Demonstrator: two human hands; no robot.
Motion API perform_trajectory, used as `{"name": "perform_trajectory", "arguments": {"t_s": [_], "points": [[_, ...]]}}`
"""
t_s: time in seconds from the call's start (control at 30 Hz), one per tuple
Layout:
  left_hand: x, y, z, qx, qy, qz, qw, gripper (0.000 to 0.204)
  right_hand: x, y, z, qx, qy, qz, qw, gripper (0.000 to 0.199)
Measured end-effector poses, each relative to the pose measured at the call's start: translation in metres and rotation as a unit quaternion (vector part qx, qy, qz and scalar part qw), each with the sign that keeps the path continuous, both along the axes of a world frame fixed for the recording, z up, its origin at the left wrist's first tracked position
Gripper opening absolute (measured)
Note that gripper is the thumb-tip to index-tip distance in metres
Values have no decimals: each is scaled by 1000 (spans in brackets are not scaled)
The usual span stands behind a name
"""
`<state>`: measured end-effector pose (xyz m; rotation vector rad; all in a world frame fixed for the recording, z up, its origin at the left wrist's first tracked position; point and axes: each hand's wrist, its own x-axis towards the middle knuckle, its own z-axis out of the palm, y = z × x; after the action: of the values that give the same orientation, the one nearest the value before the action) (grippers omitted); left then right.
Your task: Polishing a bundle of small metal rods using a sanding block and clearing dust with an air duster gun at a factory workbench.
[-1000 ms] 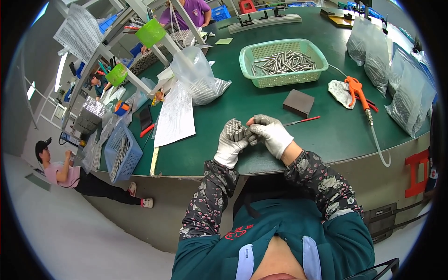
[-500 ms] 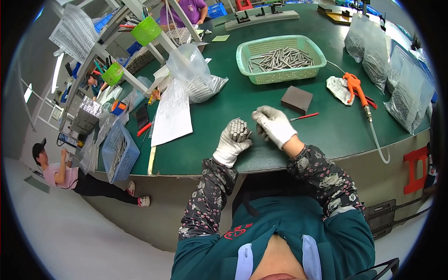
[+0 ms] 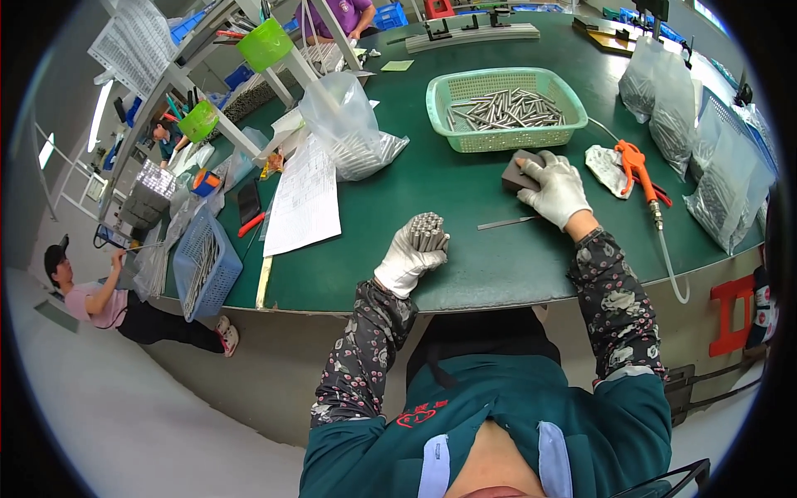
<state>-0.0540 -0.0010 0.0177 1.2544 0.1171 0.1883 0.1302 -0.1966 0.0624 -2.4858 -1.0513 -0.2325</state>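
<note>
My left hand (image 3: 403,261), in a white glove, is closed around an upright bundle of short metal rods (image 3: 428,234), their ends showing at the top. Farther right, my gloved right hand (image 3: 556,192) has its fingers and thumb around a dark brown rectangular block (image 3: 511,176) on the green table. A thin grey metal blade (image 3: 505,222) lies beside that hand, one end hidden beneath it. Behind the block stands a pale green basket (image 3: 465,143) with many loose metal rods (image 3: 508,109) inside.
An orange air gun (image 3: 634,163) with a hose lies by a white cloth (image 3: 608,169) at the right, near bags of metal parts (image 3: 724,199). To the left are a printed sheet (image 3: 305,207), another bag of rods (image 3: 349,137) and a blue basket (image 3: 217,278). Other people are nearby.
My right hand has moved right and away from the left hand, onto the block. The thin tool appears farther left, its red end now out of sight. The left hand keeps its rods.
</note>
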Motion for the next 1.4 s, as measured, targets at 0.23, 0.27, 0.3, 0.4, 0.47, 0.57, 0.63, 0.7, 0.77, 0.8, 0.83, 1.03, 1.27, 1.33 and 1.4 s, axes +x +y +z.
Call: {"name": "perform_trajectory", "arguments": {"t_s": [0.23, 0.27, 0.3, 0.4, 0.47, 0.57, 0.63, 0.7, 0.77, 0.8, 0.83, 1.03, 1.27, 1.33, 1.4], "points": [[2, -10, 21, -49, -16, -40, 998, 62, -53, 16, 38, 120, -7, 449, 886, 53], [4, -11, 23, -36, -26, -49, 998, 65, -51, 19, 34, 148, -27, 456, 877, 51], [5, -12, 24, -24, -36, -57, 997, 67, -50, 20, 32, 147, -26, 457, 877, 51], [4, -6, 28, -31, -17, -74, 997, 69, -42, 23, 28, 150, -5, 471, 869, 52], [1, 13, 20, -38, 29, -130, 990, 62, -31, 27, 23, 127, -58, 384, 913, 51], [-4, 3, 12, -28, 2, -71, 997, 56, -24, 21, 25, 160, 1, 357, 920, 51], [-2, 5, 18, -17, 30, -90, 995, 58, -32, 22, 29, 171, -19, 436, 883, 54], [4, -15, 42, 2, -26, -41, 999, 59, -44, 26, 29, 112, 16, 485, 867, 55], [-1, 6, 24, -25, 59, -87, 994, 61, -37, 28, 22, 128, -34, 405, 904, 54], [-1, 6, 18, -20, 45, -89, 995, 61, -29, 27, 21, 130, -42, 355, 925, 54], [0, 6, 15, -15, 31, -90, 995, 62, -24, 28, 22, 131, -49, 305, 942, 54], [-6, 8, 13, 6, 60, -94, 994, 68, -42, 28, 15, 152, -11, 379, 913, 48], [-4, 8, 21, 36, 49, -112, 992, 63, -49, 26, 12, 155, 75, 415, 894, 55], [-2, 11, 13, 38, 38, -126, 991, 62, -33, 30, 1, 191, 107, 314, 924, 55], [-3, 10, 7, 7, 23, -108, 994, 59, -28, 28, 1, 234, 116, 268, 928, 53]]}}
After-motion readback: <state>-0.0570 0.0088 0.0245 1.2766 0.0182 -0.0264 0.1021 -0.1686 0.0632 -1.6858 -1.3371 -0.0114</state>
